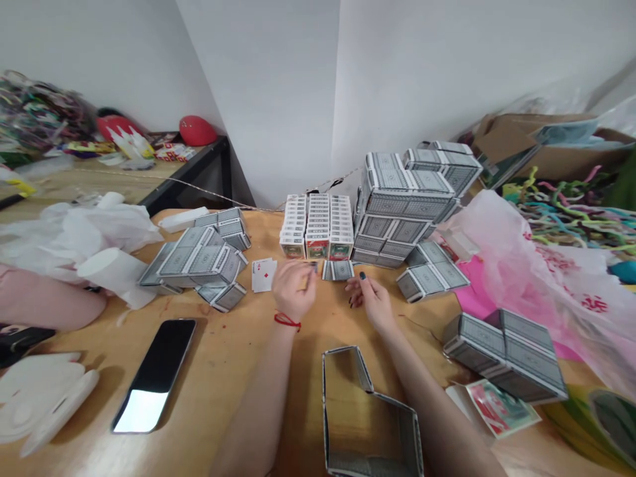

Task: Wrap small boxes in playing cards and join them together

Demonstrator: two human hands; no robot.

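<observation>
My left hand [295, 289], with a red string bracelet at its wrist, is closed with fingertips together; a small yellowish bit shows at them, too small to name. My right hand [371, 299] is just right of it, thumb and curled fingers apart and nothing visible in them. Between and beyond the hands lies a short row of patterned playing cards [338, 270]. Left of my left hand are face-up cards [262, 275], an ace of diamonds on top. An angular open frame of joined cards [325, 404] stands on the table between my forearms.
Rows of card boxes [318, 225] stand behind the hands. A tall stack of card-covered blocks [405, 205] rises at right, with a lower pile [199, 255] at left. A phone [155, 374], a white roll [116, 275] and a pink plastic bag [517, 265] lie around.
</observation>
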